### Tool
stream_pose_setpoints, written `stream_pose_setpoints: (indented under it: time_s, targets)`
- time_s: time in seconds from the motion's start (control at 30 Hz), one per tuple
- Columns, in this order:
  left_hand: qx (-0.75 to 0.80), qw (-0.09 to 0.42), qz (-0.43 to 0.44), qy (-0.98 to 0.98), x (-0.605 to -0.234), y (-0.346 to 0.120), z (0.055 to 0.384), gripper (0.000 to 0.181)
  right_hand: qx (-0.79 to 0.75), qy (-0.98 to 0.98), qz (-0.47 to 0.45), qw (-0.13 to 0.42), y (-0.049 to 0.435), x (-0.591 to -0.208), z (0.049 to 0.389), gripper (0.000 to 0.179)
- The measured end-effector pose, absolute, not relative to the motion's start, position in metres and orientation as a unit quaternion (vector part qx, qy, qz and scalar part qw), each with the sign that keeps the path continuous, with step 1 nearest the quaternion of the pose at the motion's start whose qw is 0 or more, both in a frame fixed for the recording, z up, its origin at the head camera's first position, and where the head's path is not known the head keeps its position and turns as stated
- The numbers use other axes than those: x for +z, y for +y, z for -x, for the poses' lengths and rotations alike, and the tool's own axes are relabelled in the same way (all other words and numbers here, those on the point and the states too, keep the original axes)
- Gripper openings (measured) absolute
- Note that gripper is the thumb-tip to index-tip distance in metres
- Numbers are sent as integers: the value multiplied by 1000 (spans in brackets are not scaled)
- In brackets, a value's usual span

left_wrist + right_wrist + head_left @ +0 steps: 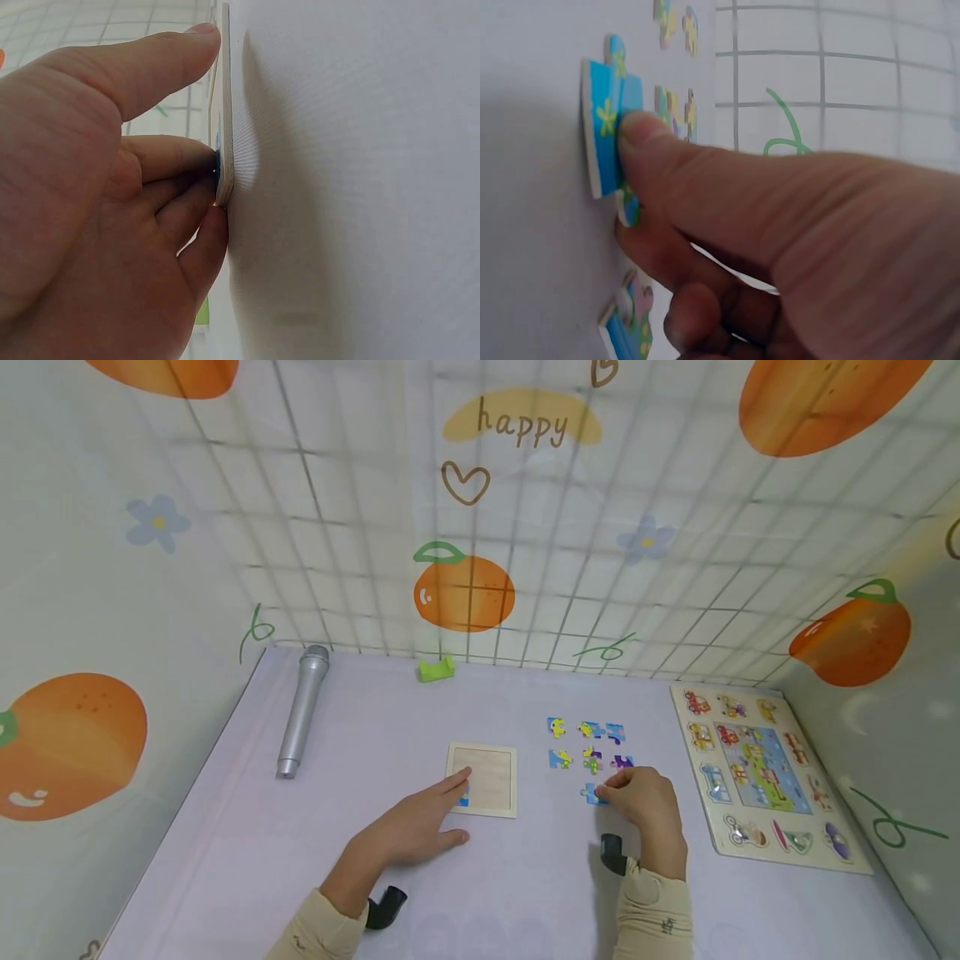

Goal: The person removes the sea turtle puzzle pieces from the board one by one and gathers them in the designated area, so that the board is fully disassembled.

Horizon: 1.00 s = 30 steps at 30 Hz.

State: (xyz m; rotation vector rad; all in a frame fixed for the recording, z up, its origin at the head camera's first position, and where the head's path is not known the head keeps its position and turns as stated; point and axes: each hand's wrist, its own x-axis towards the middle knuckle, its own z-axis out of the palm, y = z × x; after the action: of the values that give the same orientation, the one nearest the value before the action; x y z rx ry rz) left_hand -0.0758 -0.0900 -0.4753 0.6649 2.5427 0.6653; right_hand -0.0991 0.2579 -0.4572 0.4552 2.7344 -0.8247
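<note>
My left hand [416, 822] lies over the left side of a small square wooden puzzle tray [512, 781], its fingers extended onto it. A blue piece [464, 798] shows in the tray's lower left corner, partly under those fingers. In the left wrist view, the fingertips touch the tray's edge [226, 97] and the thumb is extended. To the right, my right hand [647, 802] pinches a blue puzzle piece [604, 127] with a yellow star mark between thumb and index finger. That piece [589, 793] is low over the table. Several loose puzzle pieces [592, 762] lie just beyond it.
A larger picture puzzle board [697, 793] lies at the right. On the left is a silver microphone [302, 714], and a green block [437, 670] sits near the back. A wire grid behind a printed sheet [465, 593] closes off the table's rear.
</note>
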Motion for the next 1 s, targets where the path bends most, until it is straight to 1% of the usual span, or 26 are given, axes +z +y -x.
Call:
stream_pose_setpoints:
  time_s: [0.37,0.63,0.83,1.0]
  targets:
    - [240,213,-235,918,-476,-90,76,76,-281,937,-161,129,257,-459,99,21]
    - [266,174,-229,920,-476,-90,80,63,-279,937,-161,135,256,-457,100,22]
    - [290,160,-222,917,-482,-93,85,58,-277,937,-164,138,255,-456,101,24]
    - [310,153,-212,914,-486,-94,90,55,-288,935,-164,129,249,-452,101,27]
